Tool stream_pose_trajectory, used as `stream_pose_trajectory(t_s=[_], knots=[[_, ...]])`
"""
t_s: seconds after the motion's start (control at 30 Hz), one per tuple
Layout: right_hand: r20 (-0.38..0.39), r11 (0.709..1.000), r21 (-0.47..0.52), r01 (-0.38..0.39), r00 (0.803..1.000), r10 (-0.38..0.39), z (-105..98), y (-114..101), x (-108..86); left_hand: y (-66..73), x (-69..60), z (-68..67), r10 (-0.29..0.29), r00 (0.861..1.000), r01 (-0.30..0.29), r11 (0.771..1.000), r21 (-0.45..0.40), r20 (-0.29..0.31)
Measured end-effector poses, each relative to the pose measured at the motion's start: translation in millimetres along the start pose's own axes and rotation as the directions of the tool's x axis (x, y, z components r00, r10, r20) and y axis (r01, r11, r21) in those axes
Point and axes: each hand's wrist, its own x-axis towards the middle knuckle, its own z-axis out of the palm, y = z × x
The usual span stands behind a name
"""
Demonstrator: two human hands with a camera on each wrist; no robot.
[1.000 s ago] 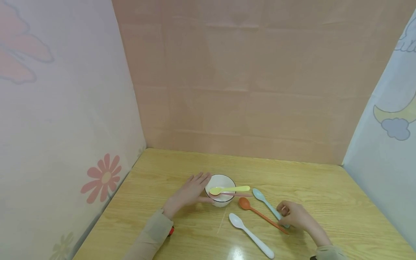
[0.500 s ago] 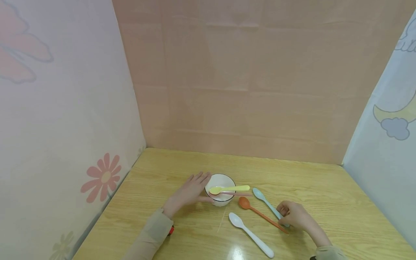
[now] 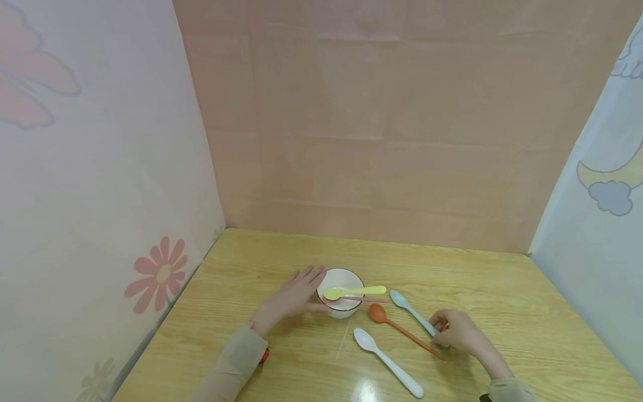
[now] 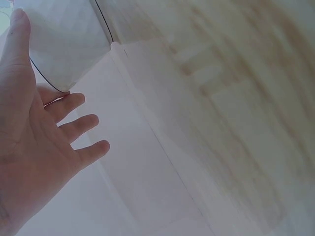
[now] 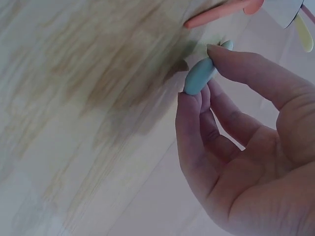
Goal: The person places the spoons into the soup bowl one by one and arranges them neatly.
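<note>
The right hand (image 3: pixel 454 331) pinches the handle end of the long, pale blue, plastic-looking spoon (image 3: pixel 416 314) between thumb and fingers. That spoon lies between three and four o'clock from the round white bowl with a thin dark rim (image 3: pixel 342 315).

A soft, firm pinch should stop it twisting. It seems best to lift it straight up, because the long orange plastic-looking spoon (image 3: pixel 409 335) is close by, at four o'clock from the bowl.

The left hand (image 3: pixel 291 297), at nine o'clock, has its fingers spread wide, with the bowl between thumb and pointer. Keeping it there should help: a yellow spoon (image 3: pixel 361 291) and a pink spoon (image 3: pixel 373 300) poke out at three o'clock and could tip.
</note>
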Motion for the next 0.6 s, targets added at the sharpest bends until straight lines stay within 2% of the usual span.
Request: stream_pose_trajectory(t_s=[0.17,0.6], knots=[[-0.016,0.999,-0.031,-0.009,1.0,0.009,-1.1,-1.0,1.6,0.3,0.0,-0.7,-0.001,1.0,0.001,1.0,-0.006,-0.001],[-0.021,0.999,-0.037,-0.013,1.0,0.012,-8.2,-1.5,3.7,-0.2,-0.2,-0.6,0.002,1.0,-0.002,1.0,0.01,-0.009]])
